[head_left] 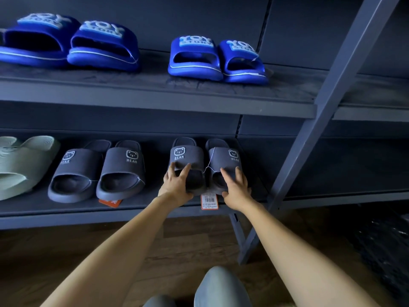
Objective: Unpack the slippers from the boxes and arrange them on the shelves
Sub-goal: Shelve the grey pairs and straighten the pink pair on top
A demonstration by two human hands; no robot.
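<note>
Slippers lie toes-forward on the lower shelf, right of the matching pair; left hand and right hand are pressed on the toes, fingers spread, equally near.

Both hands on gray slippers — lwr shelf

Dim room: dark panelled wall across the top, brown wood-plank floor along the bottom, black plastic sheeting lower right.
</note>
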